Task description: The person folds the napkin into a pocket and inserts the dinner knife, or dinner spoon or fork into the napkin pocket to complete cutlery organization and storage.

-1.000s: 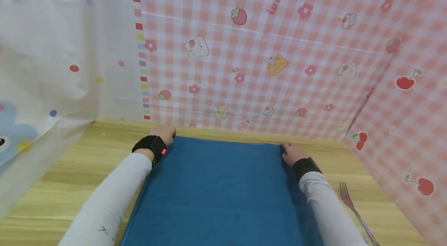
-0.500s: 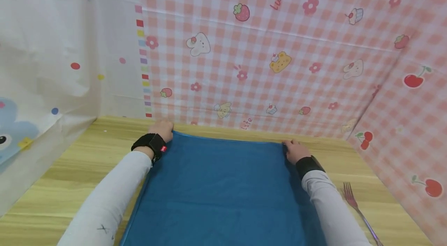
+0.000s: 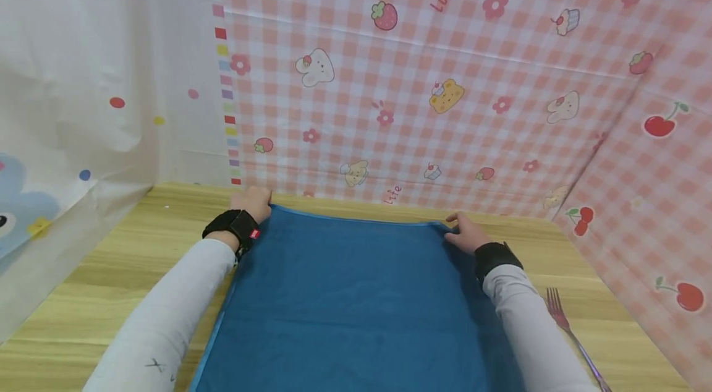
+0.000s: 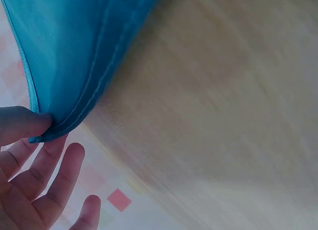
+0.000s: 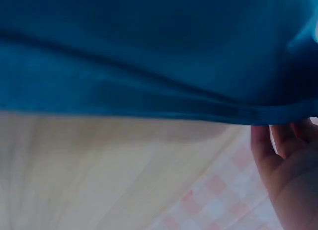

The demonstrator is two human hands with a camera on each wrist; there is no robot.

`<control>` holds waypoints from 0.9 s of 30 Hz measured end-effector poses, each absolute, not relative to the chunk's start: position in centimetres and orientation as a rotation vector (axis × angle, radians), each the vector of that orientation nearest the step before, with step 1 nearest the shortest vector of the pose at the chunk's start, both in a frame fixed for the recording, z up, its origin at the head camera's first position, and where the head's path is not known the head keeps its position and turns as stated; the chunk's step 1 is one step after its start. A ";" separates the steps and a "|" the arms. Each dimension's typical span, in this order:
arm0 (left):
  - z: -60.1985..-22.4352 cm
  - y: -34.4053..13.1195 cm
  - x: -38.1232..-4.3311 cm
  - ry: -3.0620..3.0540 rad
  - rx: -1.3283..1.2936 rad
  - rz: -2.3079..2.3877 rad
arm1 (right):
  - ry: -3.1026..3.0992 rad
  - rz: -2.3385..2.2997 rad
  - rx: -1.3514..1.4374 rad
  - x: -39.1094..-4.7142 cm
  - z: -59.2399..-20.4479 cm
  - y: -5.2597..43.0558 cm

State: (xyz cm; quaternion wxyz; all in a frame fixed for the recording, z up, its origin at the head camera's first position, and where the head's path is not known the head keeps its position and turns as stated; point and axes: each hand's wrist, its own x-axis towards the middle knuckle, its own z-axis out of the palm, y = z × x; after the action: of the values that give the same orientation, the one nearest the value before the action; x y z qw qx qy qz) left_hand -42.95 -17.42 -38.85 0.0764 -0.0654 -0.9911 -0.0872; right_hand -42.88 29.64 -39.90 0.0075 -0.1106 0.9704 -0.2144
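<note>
A blue cloth (image 3: 356, 293) with a stitched hem lies spread over the wooden table, running out of the head view at the bottom. At its far left corner, my left hand (image 3: 253, 201) pinches the fabric. In the left wrist view, the thumb (image 4: 27, 123) presses that corner against the fingers, and the other fingertips spread below. My right hand (image 3: 466, 236) holds the far right corner, its index finger raised a little in the head view. From the right wrist, fingers (image 5: 263, 145) show behind the hem, partly hidden by the cloth. The far edge sags slightly between both hands.
A fork (image 3: 573, 330) lies on the wooden table (image 3: 105, 268) to the right, beside my right forearm. Pink checked sheeting (image 3: 411, 83) stands along the back and right side. White sheeting with dots (image 3: 72, 70) covers the left.
The left hand has moved slightly farther away and left with its corner. My right hand's index finger has lifted off the others. The cloth's far edge has risen slightly at the left.
</note>
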 end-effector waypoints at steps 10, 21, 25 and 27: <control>-38.3 -17.8 -42.1 -2.967 -0.181 -0.308 | 3.252 -0.687 -0.370 -42.2 -38.3 30.4; -36.8 -18.6 -41.7 -2.829 -0.161 -0.307 | 3.407 -0.497 -0.299 -40.7 -35.9 31.6; -36.1 -18.8 -41.6 -2.747 -0.132 -0.339 | 3.511 -0.408 -0.326 -40.6 -35.2 31.5; -35.7 -18.8 -41.5 -2.693 -0.106 -0.343 | 3.580 -0.370 -0.317 -40.5 -34.8 31.2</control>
State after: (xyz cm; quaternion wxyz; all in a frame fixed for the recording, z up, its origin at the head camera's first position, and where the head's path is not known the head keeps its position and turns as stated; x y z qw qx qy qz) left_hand -41.51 -18.75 -35.66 0.2105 -0.0383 -0.9690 -0.1235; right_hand -40.55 31.24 -34.82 -0.2335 -0.0854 0.9635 -0.0995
